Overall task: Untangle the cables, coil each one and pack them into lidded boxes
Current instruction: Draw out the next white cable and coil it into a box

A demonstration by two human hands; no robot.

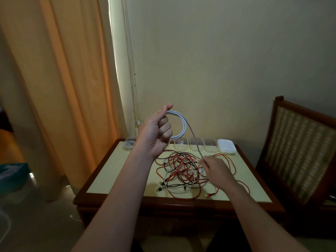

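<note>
My left hand (pixel 157 131) is raised above the table and grips a round coil of white cable (pixel 181 124). The free strand of that cable runs down to my right hand (pixel 215 170), which pinches it low over the table. Under my right hand lies a tangle of red, black and white cables (pixel 180 171) with several plugs at its near edge. Along the table's far edge stands a row of clear boxes (pixel 181 145); the leftmost box (pixel 129 144) holds a coiled white cable. A stack of white lids (pixel 227 145) sits at the right end.
The small table (pixel 116 171) has a cream top and a dark wooden rim. A wooden chair with a woven back (pixel 298 148) stands close on the right. Orange curtains (pixel 60 88) hang on the left, and a wall is right behind the table.
</note>
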